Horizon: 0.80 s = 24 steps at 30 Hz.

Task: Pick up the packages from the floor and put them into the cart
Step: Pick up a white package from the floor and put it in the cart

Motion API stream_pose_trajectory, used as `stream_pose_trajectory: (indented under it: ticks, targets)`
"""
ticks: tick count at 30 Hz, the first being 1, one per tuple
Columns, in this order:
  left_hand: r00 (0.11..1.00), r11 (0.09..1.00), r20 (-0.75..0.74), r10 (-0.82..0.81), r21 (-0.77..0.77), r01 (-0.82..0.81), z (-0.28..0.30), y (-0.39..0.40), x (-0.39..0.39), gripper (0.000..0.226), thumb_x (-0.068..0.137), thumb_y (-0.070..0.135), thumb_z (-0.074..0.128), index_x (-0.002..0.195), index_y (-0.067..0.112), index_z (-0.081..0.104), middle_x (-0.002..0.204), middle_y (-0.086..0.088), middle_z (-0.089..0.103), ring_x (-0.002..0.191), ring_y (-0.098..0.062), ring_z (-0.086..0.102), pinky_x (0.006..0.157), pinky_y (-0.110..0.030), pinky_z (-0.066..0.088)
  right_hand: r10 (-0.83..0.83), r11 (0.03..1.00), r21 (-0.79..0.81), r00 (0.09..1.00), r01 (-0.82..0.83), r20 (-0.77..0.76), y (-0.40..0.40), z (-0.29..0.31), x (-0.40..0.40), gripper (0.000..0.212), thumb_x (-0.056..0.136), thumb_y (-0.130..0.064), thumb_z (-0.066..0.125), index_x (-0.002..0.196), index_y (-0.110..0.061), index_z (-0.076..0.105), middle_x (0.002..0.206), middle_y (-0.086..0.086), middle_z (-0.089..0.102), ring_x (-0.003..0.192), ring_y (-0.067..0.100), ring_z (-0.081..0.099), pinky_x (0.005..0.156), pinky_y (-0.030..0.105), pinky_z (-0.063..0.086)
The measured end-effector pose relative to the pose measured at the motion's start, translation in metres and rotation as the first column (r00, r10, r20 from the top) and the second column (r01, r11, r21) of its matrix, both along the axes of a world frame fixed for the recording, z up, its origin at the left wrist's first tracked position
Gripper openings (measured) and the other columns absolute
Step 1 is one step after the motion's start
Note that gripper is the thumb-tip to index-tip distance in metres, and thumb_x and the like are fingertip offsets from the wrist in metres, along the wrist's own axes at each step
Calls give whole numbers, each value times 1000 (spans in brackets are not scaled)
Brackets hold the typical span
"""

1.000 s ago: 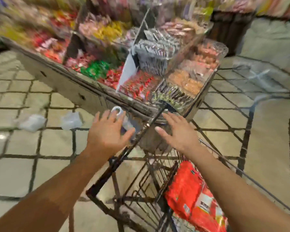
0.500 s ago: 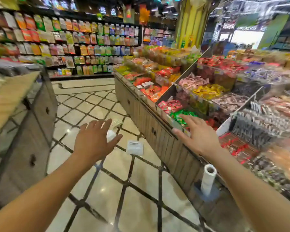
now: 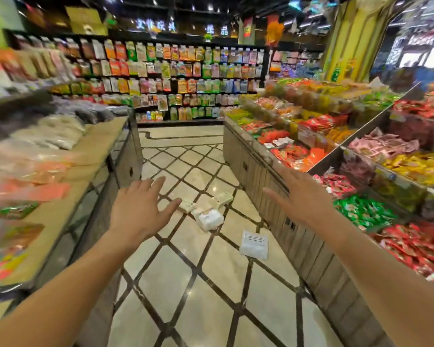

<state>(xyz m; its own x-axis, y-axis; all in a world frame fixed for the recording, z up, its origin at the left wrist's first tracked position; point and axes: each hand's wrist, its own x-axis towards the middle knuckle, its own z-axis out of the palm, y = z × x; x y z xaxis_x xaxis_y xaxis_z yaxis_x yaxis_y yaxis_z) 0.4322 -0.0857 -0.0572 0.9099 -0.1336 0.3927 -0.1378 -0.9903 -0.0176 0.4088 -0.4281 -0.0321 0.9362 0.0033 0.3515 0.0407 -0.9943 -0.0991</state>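
Several white packages lie on the tiled aisle floor ahead of me. One flat white package [image 3: 253,244] lies nearest, close to the right counter. A bulkier white package [image 3: 209,218] sits further on, with two small pale packets [image 3: 188,205] [image 3: 223,198] just beyond it. My left hand [image 3: 138,209] is stretched forward, fingers spread, holding nothing, just left of the pile. My right hand [image 3: 300,196] is held out with its fingers apart, empty, above the right counter's edge. The cart is out of view.
A long display counter [image 3: 298,244] of bagged sweets runs along the right of the aisle. Another counter [image 3: 103,156] with blurred packets lines the left. Wall shelves [image 3: 171,78] of snack bags close the far end. Tiled floor [image 3: 186,291] stretches between the counters.
The view has swung left from the cart and red bag to the aisle. The white packages on the floor are now centred, and both hands stay open and empty.
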Motion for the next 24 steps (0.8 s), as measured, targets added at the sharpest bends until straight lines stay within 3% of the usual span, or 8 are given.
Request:
stream_pose_trajectory:
  ticks: [6, 10, 15, 24]
  targets:
    - [998, 999, -33, 45, -18, -46, -5, 9, 123, 82, 95, 77, 27, 158, 26, 39, 151, -2, 55, 141, -26, 47, 112, -44, 37, 72, 996, 61, 997, -73, 16, 0, -22, 143, 98, 86, -89, 16, 159, -27, 36, 155, 5, 50, 141, 28, 47, 105, 51, 51]
    - [996, 996, -35, 83, -28, -84, -3, 9, 204, 81, 95, 77, 31, 158, 27, 39, 153, -1, 53, 142, -25, 46, 114, -44, 37, 70, 995, 65, 998, -70, -6, 3, -28, 236, 89, 88, -83, 26, 160, -30, 34, 157, 1, 48, 143, 27, 45, 104, 47, 49]
    - [996, 997, -47, 71, -35, -73, -7, 17, 297, 82, 95, 75, 35, 156, 21, 44, 146, -7, 60, 135, -30, 53, 106, -49, 45, 102, 990, 97, 994, -98, -36, 9, -38, 337, 83, 93, -80, 36, 159, -29, 36, 157, 1, 48, 141, 28, 47, 101, 49, 53]
    - [995, 995, -96, 23, -96, -33, -52, 28, 482, 86, 91, 75, 31, 149, 15, 53, 135, -12, 67, 125, -35, 60, 100, -47, 49, 110, 990, 90, 992, -104, -58, 46, -68, 511, 81, 93, -78, 36, 160, -31, 33, 159, -3, 45, 144, 25, 43, 101, 47, 52]
